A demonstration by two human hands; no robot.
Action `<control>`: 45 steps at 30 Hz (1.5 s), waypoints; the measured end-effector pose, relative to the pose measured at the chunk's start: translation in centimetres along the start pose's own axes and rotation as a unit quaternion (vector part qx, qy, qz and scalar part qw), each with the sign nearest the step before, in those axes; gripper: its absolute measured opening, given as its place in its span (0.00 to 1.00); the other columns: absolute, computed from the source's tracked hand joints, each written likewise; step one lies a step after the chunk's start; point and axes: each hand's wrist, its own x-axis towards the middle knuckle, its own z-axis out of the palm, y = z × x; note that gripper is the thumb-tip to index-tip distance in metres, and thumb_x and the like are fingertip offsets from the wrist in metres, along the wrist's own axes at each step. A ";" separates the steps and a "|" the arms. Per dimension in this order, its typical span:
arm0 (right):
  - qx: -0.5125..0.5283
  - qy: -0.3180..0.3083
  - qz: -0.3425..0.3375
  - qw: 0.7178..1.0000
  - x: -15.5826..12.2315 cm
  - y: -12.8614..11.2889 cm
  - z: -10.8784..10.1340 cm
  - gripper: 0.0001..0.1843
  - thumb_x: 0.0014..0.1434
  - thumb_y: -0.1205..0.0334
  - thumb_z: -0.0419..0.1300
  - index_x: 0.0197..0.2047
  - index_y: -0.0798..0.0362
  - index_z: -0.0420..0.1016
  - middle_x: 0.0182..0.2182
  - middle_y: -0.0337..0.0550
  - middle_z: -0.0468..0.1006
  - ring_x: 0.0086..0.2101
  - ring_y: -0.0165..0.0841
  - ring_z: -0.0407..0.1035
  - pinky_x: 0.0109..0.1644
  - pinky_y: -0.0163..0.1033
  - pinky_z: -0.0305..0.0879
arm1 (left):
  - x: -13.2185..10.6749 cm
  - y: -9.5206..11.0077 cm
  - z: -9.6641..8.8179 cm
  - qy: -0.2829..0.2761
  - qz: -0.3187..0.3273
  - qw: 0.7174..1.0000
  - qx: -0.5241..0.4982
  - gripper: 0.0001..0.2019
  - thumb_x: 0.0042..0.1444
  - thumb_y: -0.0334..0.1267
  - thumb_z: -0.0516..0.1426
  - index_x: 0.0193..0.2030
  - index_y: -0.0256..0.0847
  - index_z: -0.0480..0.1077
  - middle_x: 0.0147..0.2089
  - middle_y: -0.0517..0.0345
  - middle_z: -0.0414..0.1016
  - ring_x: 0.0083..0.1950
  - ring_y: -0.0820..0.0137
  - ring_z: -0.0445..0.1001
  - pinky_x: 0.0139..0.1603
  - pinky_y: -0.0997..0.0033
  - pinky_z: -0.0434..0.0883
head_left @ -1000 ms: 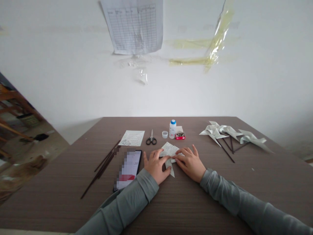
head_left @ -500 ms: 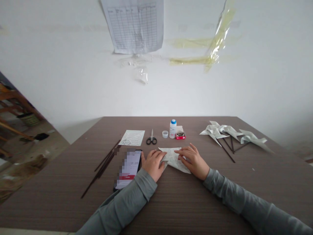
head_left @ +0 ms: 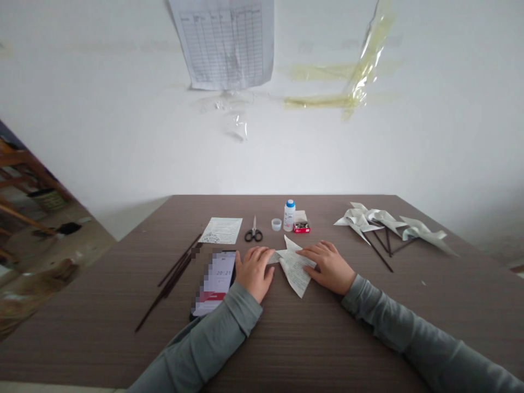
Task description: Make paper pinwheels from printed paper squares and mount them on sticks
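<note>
Uneven pressure from the fingertips could crease or tear those thin points, I'd say. The folded paper (head_left: 291, 267) lies on the table (head_left: 295, 349) between the left hand (head_left: 254, 273) and right hand (head_left: 331, 267), which sit apart at its edges; whether either pinches it, I can't make out. Its long axis runs away from the wrists, the near tip slanting rightward.

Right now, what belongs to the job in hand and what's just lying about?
Likely in play: folded printed paper between left hand and right hand; matching pinwheels; dark sticks; open red box; perhaps scissors, white bottle.

Probably just lying about: phone; gridded sheet on the wall.
</note>
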 end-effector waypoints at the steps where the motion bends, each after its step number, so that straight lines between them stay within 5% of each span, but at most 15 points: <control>1: -0.004 0.003 0.004 1.000 0.0 0.0 -0.1 0.27 0.75 0.63 0.70 0.72 0.41 0.96 0.63 0.55 0.99 0.62 0.59 0.92 0.82 0.73 0.80 | 0.0 0.0 -0.1 0.002 0.001 1.000 -0.001 0.30 0.78 0.27 0.65 0.81 0.57 0.87 0.81 0.47 0.91 0.85 0.42 0.83 0.94 0.09 0.69; 13: 0.007 0.054 0.020 0.998 1.3 1.1 0.3 0.26 0.80 0.62 0.68 0.75 0.41 0.94 0.63 0.54 0.97 0.62 0.56 0.90 0.73 0.64 0.84 | -0.5 -0.3 -0.1 -0.023 0.008 1.000 0.003 0.25 0.79 0.31 0.66 0.74 0.59 0.91 0.74 0.49 0.94 0.83 0.39 0.84 0.97 0.07 0.62; 20: -0.018 0.087 0.043 0.995 7.0 2.9 0.1 0.28 0.78 0.62 0.73 0.76 0.39 0.95 0.76 0.59 0.88 0.72 0.61 0.83 0.77 0.69 0.84 | -0.4 -0.4 -0.6 -0.047 -0.006 0.999 -0.004 0.25 0.79 0.32 0.64 0.75 0.56 0.91 0.77 0.48 0.94 0.86 0.37 0.82 0.98 0.06 0.59; 27: -0.043 0.034 0.076 0.996 11.9 2.2 0.3 0.34 0.77 0.67 0.70 0.79 0.32 0.94 0.80 0.56 0.85 0.72 0.60 0.77 0.76 0.67 0.82 | -0.5 -0.1 -1.4 -0.048 -0.002 0.999 0.000 0.24 0.79 0.32 0.65 0.74 0.55 0.92 0.76 0.47 0.95 0.84 0.40 0.83 0.98 0.14 0.63; 34: -0.035 0.033 0.088 0.995 12.8 2.0 1.2 0.40 0.77 0.72 0.63 0.83 0.29 0.91 0.74 0.55 0.89 0.71 0.59 0.75 0.75 0.66 0.81 | -0.7 0.5 -1.8 -0.058 -0.016 0.998 -0.003 0.23 0.80 0.31 0.64 0.74 0.56 0.91 0.77 0.49 0.94 0.86 0.40 0.81 0.99 0.10 0.58; 40: -0.021 0.110 0.061 0.992 12.7 2.4 0.4 0.47 0.74 0.76 0.60 0.86 0.30 0.87 0.73 0.55 0.88 0.70 0.60 0.75 0.79 0.71 0.79 | -0.6 0.1 -1.5 -0.048 -0.012 0.999 -0.006 0.21 0.83 0.35 0.63 0.73 0.55 0.90 0.77 0.48 0.94 0.85 0.39 0.82 0.98 0.08 0.60; 45: -0.042 0.171 0.054 0.983 11.2 2.4 -1.3 0.42 0.79 0.74 0.57 0.83 0.32 0.90 0.64 0.57 0.90 0.68 0.60 0.75 0.80 0.71 0.74 | -0.7 0.4 -1.2 -0.024 -0.012 1.000 -0.013 0.17 0.83 0.42 0.66 0.72 0.56 0.90 0.76 0.48 0.95 0.84 0.40 0.83 0.98 0.10 0.62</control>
